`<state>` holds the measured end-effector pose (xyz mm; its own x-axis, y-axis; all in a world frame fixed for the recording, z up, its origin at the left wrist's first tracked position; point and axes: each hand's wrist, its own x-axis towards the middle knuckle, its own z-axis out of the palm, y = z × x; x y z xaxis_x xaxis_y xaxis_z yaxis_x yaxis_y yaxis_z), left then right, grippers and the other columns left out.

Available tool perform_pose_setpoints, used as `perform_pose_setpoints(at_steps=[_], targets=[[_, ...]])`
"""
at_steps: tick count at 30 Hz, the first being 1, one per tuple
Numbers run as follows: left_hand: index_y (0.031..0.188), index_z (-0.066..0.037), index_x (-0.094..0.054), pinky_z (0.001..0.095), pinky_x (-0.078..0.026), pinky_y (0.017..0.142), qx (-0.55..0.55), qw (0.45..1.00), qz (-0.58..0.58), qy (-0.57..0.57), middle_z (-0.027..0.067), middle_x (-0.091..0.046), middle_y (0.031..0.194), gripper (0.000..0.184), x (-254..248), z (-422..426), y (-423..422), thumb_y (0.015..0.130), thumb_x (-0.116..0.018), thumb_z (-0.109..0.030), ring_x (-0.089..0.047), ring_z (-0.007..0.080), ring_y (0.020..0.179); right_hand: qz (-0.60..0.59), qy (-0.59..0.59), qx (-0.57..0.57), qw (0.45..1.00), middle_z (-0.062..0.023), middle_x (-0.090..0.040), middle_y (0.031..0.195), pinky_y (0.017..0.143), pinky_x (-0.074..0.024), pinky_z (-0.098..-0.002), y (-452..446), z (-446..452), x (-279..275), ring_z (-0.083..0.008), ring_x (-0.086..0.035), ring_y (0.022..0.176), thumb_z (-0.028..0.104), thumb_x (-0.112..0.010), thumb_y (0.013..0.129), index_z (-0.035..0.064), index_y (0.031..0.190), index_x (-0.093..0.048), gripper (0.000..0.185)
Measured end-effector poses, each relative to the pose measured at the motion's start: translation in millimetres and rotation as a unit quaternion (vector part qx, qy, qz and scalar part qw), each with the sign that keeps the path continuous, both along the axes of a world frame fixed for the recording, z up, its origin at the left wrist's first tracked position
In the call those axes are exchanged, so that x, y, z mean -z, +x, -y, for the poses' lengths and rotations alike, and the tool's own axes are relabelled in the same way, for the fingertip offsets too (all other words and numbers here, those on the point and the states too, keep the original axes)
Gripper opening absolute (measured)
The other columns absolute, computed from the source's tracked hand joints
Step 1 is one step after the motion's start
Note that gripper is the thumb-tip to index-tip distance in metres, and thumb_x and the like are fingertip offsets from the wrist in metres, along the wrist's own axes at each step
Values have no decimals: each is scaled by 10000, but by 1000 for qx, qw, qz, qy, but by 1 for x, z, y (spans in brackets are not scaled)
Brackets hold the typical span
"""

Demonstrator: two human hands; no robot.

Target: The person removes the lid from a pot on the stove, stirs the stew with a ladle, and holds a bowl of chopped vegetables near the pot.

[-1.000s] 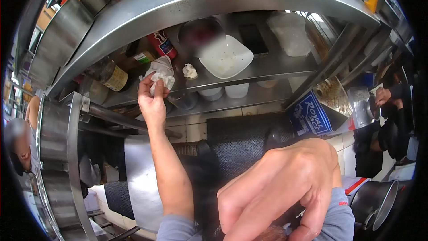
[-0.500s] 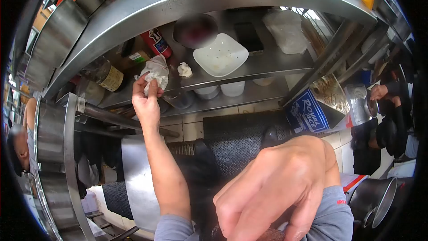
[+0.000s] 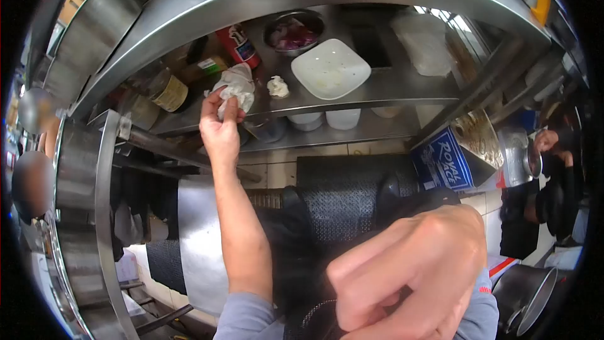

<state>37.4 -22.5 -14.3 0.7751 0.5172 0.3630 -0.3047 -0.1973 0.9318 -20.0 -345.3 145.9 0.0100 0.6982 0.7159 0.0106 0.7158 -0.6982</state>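
My left hand (image 3: 221, 118) reaches to the front of the steel shelf, thumb and fingers closed on a crumpled white tissue (image 3: 237, 83). A smaller white crumpled wad (image 3: 277, 87) lies just right of it. Further right is a square white dish (image 3: 331, 70) with a few specks inside. Behind the dish stands a metal bowl (image 3: 293, 35) with reddish-purple pieces in it. My right hand (image 3: 412, 271) is raised close to the camera, fingers curled inward. Whatever it holds, if anything, is hidden behind the fingers.
On the shelf are a red bottle (image 3: 239, 46), a labelled jar (image 3: 168, 92), a flat black object (image 3: 370, 46) and a plastic bag (image 3: 423, 44). A blue box (image 3: 441, 162) stands at lower right. Another person's hand (image 3: 546, 141) holds a metal vessel at far right. A pot (image 3: 527, 296) sits lower right.
The view has shifted, so the shelf items appear further right. My right hand has moved slightly down and right in view, still curled. My left hand stays at the tissue.
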Motion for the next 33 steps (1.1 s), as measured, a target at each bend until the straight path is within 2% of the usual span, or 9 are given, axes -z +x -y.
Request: perform_pose_setpoints(at_steps=[4,7,9,13,16,21,25,29,33], targets=[[1257,-45,-630,265,-539,704,5,1000,-11,-15,51,-692,1116,241,-1,1,-1,1028,-683,-98,-632,98,810,44,89,164,981,-141,-648,829,495,-432,-319,-9,-5,-10,-240,-568,611,-11,-715,828,-43,965,-743,144],[1249,-37,-640,269,-559,714,11,1000,-17,-7,50,-698,1091,244,-1,-2,-2,1019,-693,-98,-640,98,814,126,30,182,975,-154,-669,849,540,-487,-322,-6,4,-22,-264,-614,672,-26,-731,842,-26,949,-733,107],[1245,-24,-643,272,-548,696,-19,1000,-13,-12,52,-700,1053,255,-5,6,-1,1011,-706,-101,-647,103,805,120,16,199,972,-129,-695,867,538,-460,-279,-4,2,-13,-182,-581,647,130,-723,970,-48,944,-756,183],[1266,2,-652,278,-535,684,-28,999,-36,-13,71,-716,1068,287,-15,5,-6,994,-683,-85,-641,108,758,218,-122,526,813,-39,-700,738,590,-531,-306,16,-5,3,-185,-641,636,27,-736,673,74,939,-813,281],[1295,0,-637,270,-540,687,-18,999,-33,8,77,-716,1084,313,-10,-3,-3,999,-678,-92,-642,107,759,214,-211,577,759,-104,-731,899,673,-535,-295,72,-12,31,-178,-676,756,11,-740,785,-7,1085,-760,301],[1308,7,-624,265,-540,698,-2,1000,-26,-15,77,-711,1086,317,-9,-1,-6,1008,-675,-78,-630,105,753,111,-305,669,668,-114,-746,1028,687,-505,-310,151,-12,114,-154,-596,743,132,-767,873,16,1194,-735,343],[1283,11,-629,266,-535,687,-5,1000,-20,-4,70,-711,1024,295,-12,-2,-8,1012,-681,-90,-626,100,737,123,-336,693,626,-149,-756,1072,832,-536,-391,182,-14,155,-281,-684,886,192,-801,875,13,1196,-714,378],[1275,13,-633,268,-538,689,-10,1000,-27,6,72,-714,1011,289,-14,1,-8,1011,-680,-93,-638,103,739,148,-305,707,620,-189,-753,1131,982,-516,-450,187,-24,156,-380,-703,1070,270,-806,888,8,1181,-723,402],[1297,17,-623,269,-547,701,-19,999,-45,14,81,-717,1007,312,-17,0,-9,1019,-678,-110,-661,113,767,95,-325,728,596,-190,-769,1065,894,-549,-406,191,-17,125,-329,-738,994,249,-771,915,0,1135,-753,333]])
